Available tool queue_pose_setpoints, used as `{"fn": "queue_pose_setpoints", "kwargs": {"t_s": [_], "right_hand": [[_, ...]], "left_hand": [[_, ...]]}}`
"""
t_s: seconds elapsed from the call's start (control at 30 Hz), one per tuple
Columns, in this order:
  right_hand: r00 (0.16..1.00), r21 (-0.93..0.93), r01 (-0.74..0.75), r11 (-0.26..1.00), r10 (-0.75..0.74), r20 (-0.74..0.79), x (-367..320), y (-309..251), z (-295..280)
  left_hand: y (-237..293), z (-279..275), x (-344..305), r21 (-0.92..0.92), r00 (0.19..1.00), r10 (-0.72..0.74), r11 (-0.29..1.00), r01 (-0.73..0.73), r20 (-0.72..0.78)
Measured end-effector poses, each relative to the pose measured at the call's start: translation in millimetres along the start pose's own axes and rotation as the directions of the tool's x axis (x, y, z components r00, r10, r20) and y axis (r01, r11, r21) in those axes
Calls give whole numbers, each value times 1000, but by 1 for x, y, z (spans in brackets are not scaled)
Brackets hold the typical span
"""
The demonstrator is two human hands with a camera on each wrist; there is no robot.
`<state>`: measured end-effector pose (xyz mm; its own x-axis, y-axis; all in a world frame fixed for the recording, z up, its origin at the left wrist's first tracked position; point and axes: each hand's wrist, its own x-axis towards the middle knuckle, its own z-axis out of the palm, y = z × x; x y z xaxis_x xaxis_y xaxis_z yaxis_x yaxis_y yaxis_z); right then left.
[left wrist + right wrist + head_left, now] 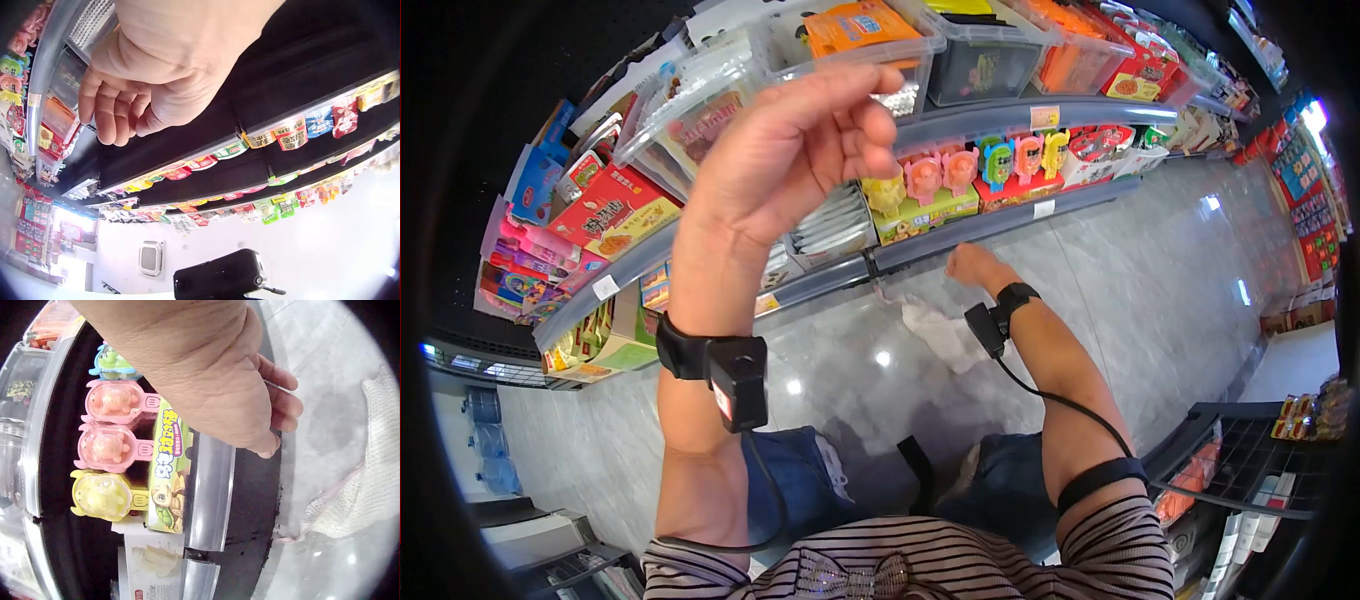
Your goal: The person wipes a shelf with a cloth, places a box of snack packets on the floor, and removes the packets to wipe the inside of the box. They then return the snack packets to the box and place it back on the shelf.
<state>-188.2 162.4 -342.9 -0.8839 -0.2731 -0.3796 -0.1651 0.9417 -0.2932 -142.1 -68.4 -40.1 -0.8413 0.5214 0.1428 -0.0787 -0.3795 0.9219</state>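
My left hand [795,150] is raised in front of the upper shelf, its fingers loosely bent with nothing in them. Behind it stand clear plastic bins, one holding an orange packet [858,27]. Lower down, my right hand [978,264] hangs near the front edge of the bottom shelf, and its relaxed fingers [284,415] are empty in the right wrist view. Close by it are the turtle-printed green box [167,481] and the pink and yellow animal-shaped candy toys [112,495]. A white cloth [945,335] lies crumpled on the floor below this hand.
Grey shelf rails [990,228] curve across the front. Red snack boxes [615,210] stand at the left. A black wire rack [1250,460] is close at the right. Hanging packets [290,134] line dark shelves in the left wrist view. Shiny tiled floor [1090,270] lies below.
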Motion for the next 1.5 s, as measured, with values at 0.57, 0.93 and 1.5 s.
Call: {"fn": "queue_pose_setpoints", "kwargs": {"t_s": [0.57, 0.93, 1.5], "right_hand": [[925, -125, 80, 989, -27, 379, -23, -27, 94], [874, -235, 185, 954, -50, 483, -1, -41, 92], [923, 675, -206, 708, 369, -105, -53, 3, -73]], "left_hand": [[-19, 20, 2, -163, 982, -181, 972, 171, -50], [5, 0, -26, -214, 993, -112, 970, 116, 31], [-18, -18, -12, -491, 942, -84, 837, 243, 324]]}}
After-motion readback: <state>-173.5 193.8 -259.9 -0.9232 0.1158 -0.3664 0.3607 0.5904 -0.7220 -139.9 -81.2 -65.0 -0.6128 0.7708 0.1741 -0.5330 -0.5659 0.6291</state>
